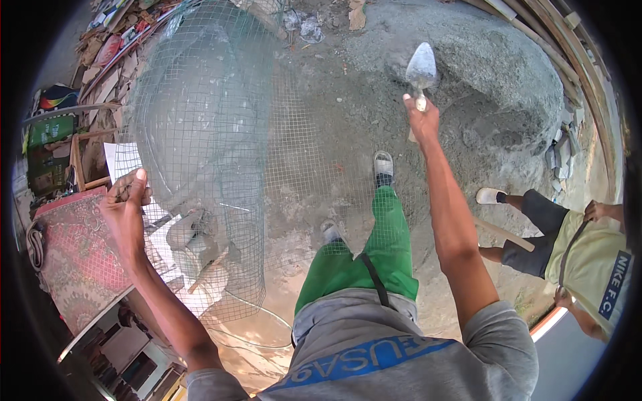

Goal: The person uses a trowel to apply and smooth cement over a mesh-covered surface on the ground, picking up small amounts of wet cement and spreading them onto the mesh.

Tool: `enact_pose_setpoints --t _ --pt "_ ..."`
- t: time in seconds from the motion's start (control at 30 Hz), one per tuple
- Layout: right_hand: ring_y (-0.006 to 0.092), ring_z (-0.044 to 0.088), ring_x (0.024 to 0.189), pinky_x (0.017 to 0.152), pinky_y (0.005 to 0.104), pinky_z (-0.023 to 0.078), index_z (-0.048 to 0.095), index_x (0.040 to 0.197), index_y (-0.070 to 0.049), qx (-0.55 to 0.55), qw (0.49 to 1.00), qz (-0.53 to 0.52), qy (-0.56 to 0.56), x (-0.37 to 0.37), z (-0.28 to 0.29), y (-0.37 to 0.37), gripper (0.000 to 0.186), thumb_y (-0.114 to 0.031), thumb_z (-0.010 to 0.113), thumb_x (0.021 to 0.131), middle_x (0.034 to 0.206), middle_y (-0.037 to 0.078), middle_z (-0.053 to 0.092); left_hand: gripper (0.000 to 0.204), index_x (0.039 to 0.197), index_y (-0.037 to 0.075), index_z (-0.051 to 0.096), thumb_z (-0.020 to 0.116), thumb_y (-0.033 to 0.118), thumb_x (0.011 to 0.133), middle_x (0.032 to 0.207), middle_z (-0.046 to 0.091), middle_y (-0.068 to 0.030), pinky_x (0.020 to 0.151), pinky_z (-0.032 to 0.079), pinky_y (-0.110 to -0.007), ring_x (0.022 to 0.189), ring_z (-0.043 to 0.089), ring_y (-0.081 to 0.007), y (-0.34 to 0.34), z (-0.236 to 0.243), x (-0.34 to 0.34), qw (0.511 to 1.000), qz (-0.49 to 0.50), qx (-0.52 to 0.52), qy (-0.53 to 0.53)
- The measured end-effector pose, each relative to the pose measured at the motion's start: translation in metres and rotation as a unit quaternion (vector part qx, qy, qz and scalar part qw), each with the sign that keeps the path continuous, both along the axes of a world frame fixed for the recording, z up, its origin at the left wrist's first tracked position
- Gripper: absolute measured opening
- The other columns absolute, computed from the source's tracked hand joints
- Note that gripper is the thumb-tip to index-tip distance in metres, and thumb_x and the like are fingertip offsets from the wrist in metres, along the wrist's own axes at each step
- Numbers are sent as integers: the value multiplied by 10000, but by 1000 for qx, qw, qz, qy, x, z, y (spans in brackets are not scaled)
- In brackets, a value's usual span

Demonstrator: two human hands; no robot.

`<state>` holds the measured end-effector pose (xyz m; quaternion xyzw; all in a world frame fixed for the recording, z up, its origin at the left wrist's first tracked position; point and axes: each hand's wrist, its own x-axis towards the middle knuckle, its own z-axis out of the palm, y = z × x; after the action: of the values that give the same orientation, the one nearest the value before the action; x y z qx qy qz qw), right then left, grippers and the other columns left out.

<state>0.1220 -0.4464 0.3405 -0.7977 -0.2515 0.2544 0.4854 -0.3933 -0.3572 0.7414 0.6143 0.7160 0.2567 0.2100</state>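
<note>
My right hand [423, 120] is closed round the handle of a pointed trowel [421, 67]. The trowel's grey blade points away from me, in front of a heap of grey sand. At the left, my left hand [127, 204] has its fingers curled at the near left edge of a wire mesh [200, 100], gripping it with the thumb raised. This mesh, a greenish square grid bent into a loose roll, stretches from the far edge of the view to beside my legs. A paler flat part of the grid lies between the roll and my feet.
A large heap of grey sand [468, 53] rises at the far right, bordered by long timbers [582, 60]. Scrap wood [107, 80] and a patterned red board [80, 247] crowd the left. A co-worker [582, 247] stands close on the right, near a wooden handle [505, 234].
</note>
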Motion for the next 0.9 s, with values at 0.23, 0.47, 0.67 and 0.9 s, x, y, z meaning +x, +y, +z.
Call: enact_pose_setpoints --t 0.23,0.47,0.67,0.9 --pt "264 635 1329 1131 419 459 544 1496 35 152 953 -147 218 -75 126 -224 650 -322 780 1006 1401 181 689 286 1051 -12 804 867 242 936 832 736 -30 688 516 -255 740 645 -98 -114 -5 -154 995 58 56 -66" --pt "186 719 732 618 305 575 644 1133 -86 27 955 -213 204 -163 58 -422 262 -257 789 999 918 74 736 295 985 -29 809 887 245 908 802 723 -2 660 493 -249 694 617 -74 -165 6 -273 992 68 88 -67" --pt "210 677 670 559 386 547 719 949 -31 -252 961 50 105 -305 -25 -651 188 -219 726 963 812 54 723 264 878 -13 813 901 237 880 705 711 -14 603 487 -272 626 607 -82 -259 14 -370 974 196 96 -64" --pt "285 695 735 602 452 557 686 1156 -48 -327 904 91 260 -248 -71 -755 304 -296 676 981 947 148 732 319 843 62 824 874 377 868 660 732 -58 631 532 -349 586 673 -175 -285 -10 -348 954 202 198 -101"
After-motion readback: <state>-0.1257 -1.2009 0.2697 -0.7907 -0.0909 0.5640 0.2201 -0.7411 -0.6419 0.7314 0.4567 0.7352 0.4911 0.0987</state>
